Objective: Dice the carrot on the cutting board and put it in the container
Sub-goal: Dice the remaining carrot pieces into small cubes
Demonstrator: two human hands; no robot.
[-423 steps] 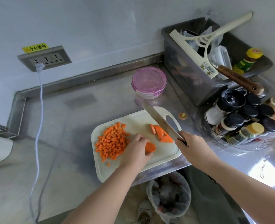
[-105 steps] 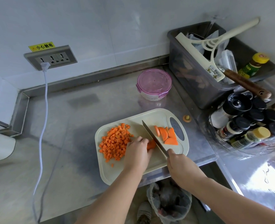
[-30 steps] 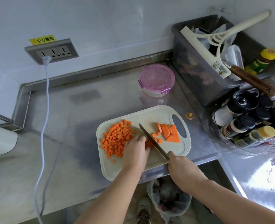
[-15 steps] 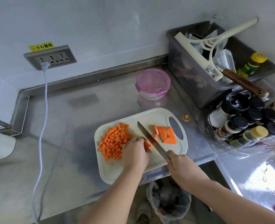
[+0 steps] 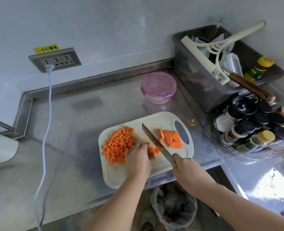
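Observation:
A cream cutting board [image 5: 156,120] lies on the steel counter. A heap of diced carrot [image 5: 118,144] covers its left side, and several carrot slices [image 5: 170,138] lie at its right. My right hand [image 5: 187,170] grips the knife [image 5: 156,142], whose blade slants across the board. My left hand [image 5: 138,157] holds a small carrot piece [image 5: 152,150] with curled fingers, just left of the blade. Behind the board stands a round container [image 5: 158,87] with a pink lid on it.
A grey bin [image 5: 199,75] with a squeegee and bottles stands at the back right. A rack of spice jars [image 5: 254,127] sits right of the board. A white power cord [image 5: 46,124] runs down the counter's left side. A bagged waste bin [image 5: 174,207] is below the counter edge.
The knife keeps chopping the small piece under my left hand. The blade has shifted slightly between frames, and the piece has grown shorter. The diced heap and the slices stay put.

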